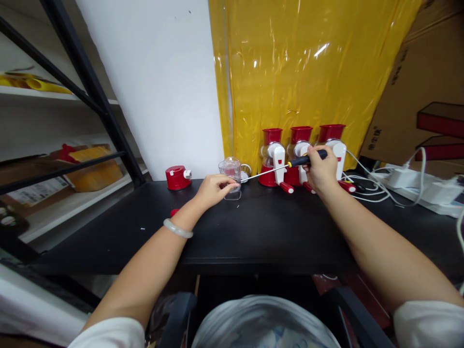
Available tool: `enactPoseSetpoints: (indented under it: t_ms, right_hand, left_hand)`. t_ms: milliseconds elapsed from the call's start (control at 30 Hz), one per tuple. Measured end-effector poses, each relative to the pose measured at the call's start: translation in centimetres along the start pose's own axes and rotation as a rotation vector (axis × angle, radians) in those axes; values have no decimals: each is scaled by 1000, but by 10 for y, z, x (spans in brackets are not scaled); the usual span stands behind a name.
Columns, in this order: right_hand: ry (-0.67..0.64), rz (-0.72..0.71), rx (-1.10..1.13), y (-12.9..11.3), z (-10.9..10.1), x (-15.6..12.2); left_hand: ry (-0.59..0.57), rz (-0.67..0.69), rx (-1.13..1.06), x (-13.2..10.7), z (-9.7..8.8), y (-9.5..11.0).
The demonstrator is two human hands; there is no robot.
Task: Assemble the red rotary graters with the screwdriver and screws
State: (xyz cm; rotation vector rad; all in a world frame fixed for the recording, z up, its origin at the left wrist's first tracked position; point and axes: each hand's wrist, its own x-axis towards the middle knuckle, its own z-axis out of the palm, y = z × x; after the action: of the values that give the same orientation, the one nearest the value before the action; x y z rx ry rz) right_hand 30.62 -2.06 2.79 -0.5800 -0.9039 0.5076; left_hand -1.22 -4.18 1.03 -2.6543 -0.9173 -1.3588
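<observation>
My right hand [321, 166] grips the dark handle of a screwdriver [266, 172], whose long metal shaft slants down to the left. At its tip is my left hand [216, 189], thumb and fingers pinched together; whatever they pinch is too small to make out. Just behind those fingers stands a clear plastic part [230, 167], partly covered by the hand, with a round white-rimmed piece [245, 171] beside it. To the left sits a red base [177, 177] with a white knob. Another small red piece [174, 211] peeks out behind my left forearm.
Red-and-white crank graters, one of them [272, 154] nearest the middle, stand in a row along the back of the black table [232, 237]. White cables and a power strip [431, 191] lie at right. A black-framed shelf [83, 188] rises at left.
</observation>
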Motion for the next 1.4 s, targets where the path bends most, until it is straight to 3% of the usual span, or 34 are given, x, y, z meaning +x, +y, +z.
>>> enactPoseSetpoints:
  t_ms: [300,433,500,600,667,800,967,1100,1267,1400]
  right_hand:
    - [-74,-16,30,2,1,-1]
    - [-49,-11,58,3,1,1]
    - [-23,-20,81,4,0,5]
    - [28,-33,94,4,-3,12]
    - [60,-27,89,4,-5,16]
    - [107,-8,89,4,-8,20]
    - [112,-25,75,7,-9,21]
    - [135,-26,54,9,-11,23]
    - [174,8,67,5,-10,23]
    - [170,-35,63,6,-12,27]
  left_hand:
    - [-27,-13,3,0,0,-1]
    - [8,-8,47,0,-3,1]
    - [129,-47,88,1,-3,4]
    - [449,-155,234,2,2,7]
    - [538,-248,314,2,11,5]
    - [364,-382,262,-2,32,-1]
    - [193,-326,220,-5,37,5]
    - [187,-361,234,-5,41,8]
    - [253,-319,250,-4,48,-2]
    - [235,-307,301,-4,40,-1]
